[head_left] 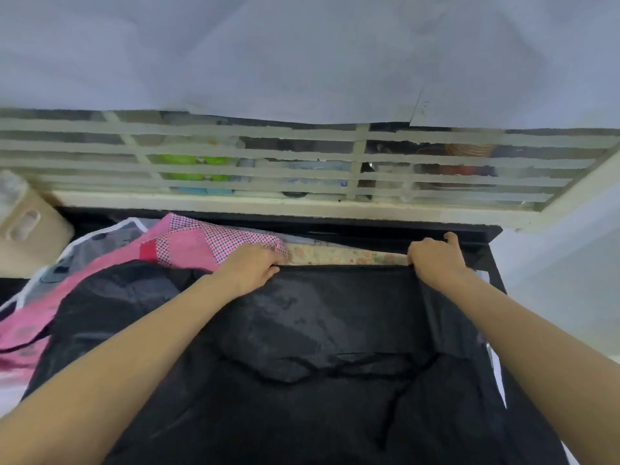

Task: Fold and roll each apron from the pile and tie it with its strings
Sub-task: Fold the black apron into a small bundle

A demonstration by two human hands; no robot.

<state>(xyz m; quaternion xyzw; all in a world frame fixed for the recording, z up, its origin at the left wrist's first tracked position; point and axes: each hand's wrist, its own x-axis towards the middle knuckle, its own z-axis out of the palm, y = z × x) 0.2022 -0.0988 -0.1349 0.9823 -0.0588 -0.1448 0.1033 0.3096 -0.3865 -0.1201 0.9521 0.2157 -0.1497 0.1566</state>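
Note:
A black apron lies spread flat over the table in front of me, with its black strings lying loose across its middle. My left hand grips the apron's far edge at its left corner. My right hand grips the same far edge at the right corner. Both arms are stretched forward. To the left lies the pile: a pink checked apron on top and a white one with dark motifs beneath. A floral cloth shows just beyond the black apron's far edge.
A black table edge runs along the right. Behind the table stands a cream slatted window frame with a white sheet hanging above it. A beige box sits at the far left.

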